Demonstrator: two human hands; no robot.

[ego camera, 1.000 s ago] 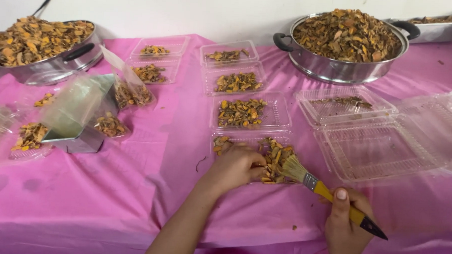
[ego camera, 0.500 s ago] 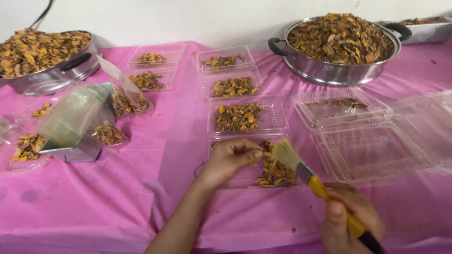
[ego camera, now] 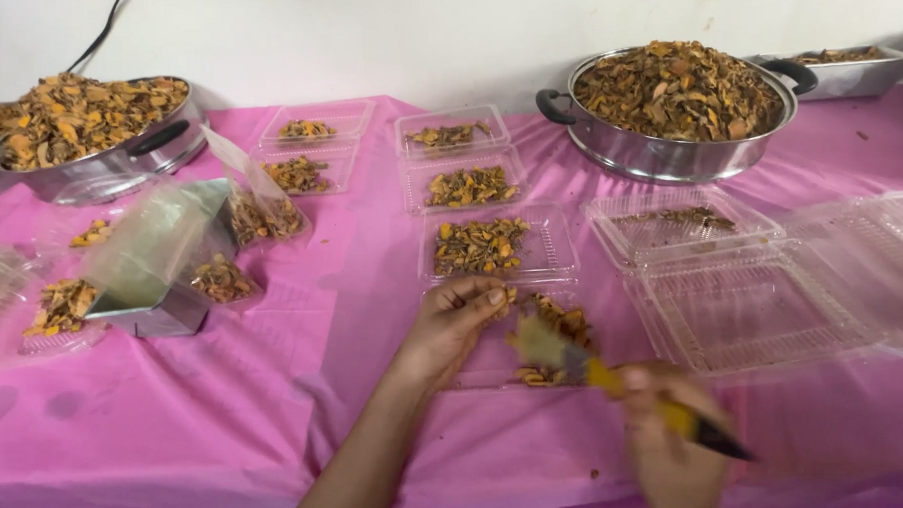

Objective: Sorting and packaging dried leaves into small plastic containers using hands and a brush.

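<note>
Two big steel pans (ego camera: 666,141) of dried orange-brown chips sit on pink tabletop (ego camera: 297,379). Nearest clear tray (ego camera: 487,370) holds chips (ego camera: 559,323); left hand (ego camera: 454,324) pinches a piece, right hand (ego camera: 670,442) grips blurred yellow-handled brush (ego camera: 607,375) over it. Brushing step; next needs steady strokes.

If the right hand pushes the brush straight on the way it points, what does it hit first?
Probably the dried pieces in the nearest clear tray, then the left hand; right hand and brush are blurred.
</note>
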